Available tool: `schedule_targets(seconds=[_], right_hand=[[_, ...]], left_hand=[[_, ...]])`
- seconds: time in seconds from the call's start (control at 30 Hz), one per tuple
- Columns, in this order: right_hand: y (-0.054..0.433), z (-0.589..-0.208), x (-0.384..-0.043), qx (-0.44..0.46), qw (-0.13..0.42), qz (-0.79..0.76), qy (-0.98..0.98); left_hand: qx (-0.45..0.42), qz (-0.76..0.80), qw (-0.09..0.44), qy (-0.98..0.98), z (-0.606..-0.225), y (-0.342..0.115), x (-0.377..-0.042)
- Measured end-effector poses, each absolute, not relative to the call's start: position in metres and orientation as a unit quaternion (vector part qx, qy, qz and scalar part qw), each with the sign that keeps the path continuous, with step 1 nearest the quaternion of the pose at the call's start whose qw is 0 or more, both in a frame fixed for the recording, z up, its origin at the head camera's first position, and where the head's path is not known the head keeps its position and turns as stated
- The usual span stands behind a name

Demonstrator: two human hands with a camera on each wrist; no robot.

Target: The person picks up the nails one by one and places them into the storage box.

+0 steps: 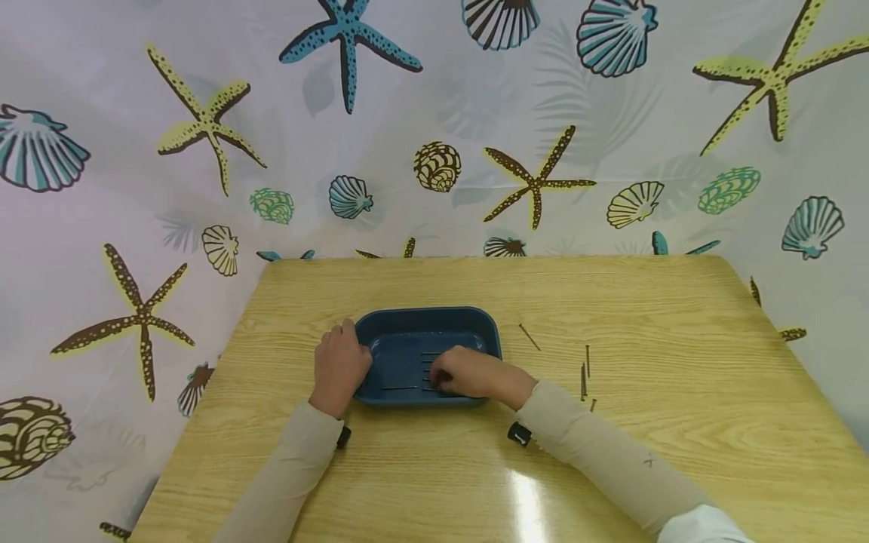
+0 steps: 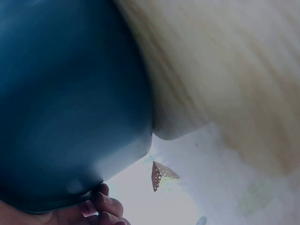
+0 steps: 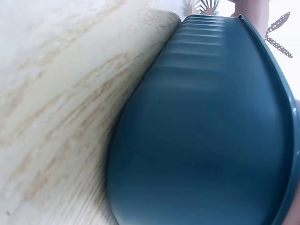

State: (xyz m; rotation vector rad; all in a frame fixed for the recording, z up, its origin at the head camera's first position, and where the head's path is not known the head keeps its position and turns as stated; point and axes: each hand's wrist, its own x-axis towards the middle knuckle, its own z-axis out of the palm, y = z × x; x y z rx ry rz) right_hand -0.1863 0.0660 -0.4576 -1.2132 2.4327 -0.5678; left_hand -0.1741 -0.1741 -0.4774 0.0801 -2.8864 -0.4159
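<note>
A dark blue tray (image 1: 394,320) rests on the wooden table, its outer wall (image 3: 197,122) filling much of the right wrist view. My left hand (image 1: 342,366) grips the rim at its left end; in the left wrist view, curled fingers (image 2: 105,204) hold that rim. Inside the tray my right hand (image 1: 468,373) reaches down, fingers curled, pinching the lowest nail (image 1: 429,389) of a short row. Several thin nails (image 1: 430,353) lie side by side there, partly covered by the hand. Another nail (image 1: 399,388) lies apart, further left on the tray floor.
Right of the tray, several loose nails lie on the table (image 1: 679,339), among them one slanted nail (image 1: 529,337) and one upright-pointing nail (image 1: 588,360). A curtain (image 1: 407,98) printed with shells and starfish hangs behind the table and along its sides.
</note>
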Motion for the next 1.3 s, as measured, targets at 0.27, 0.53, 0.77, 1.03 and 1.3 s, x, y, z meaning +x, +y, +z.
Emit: schedule_targets(seconds=[0.27, 0.53, 0.77, 1.03, 1.3], right_hand=[[0.066, -0.459, -0.188, -0.437, 0.159, -0.207, 0.861], [0.071, -0.455, -0.184, -0.433, 0.1, -0.242, 0.862], [0.09, -0.437, -0.184, -0.401, 0.048, -0.288, 0.868], [0.126, -0.416, -0.195, -0.333, 0.02, -0.329, 0.883], [0.162, -0.415, -0.206, -0.261, -0.015, -0.327, 0.908]], left_hand=[[0.026, -0.147, 0.108, -0.983, -0.476, -0.173, -0.174], [0.03, -0.155, 0.096, -0.983, -0.475, -0.173, -0.173], [0.031, -0.154, 0.096, -0.983, -0.475, -0.172, -0.173], [0.029, -0.149, 0.107, -0.983, -0.476, -0.174, -0.172], [0.028, -0.154, 0.108, -0.982, -0.477, -0.174, -0.173]])
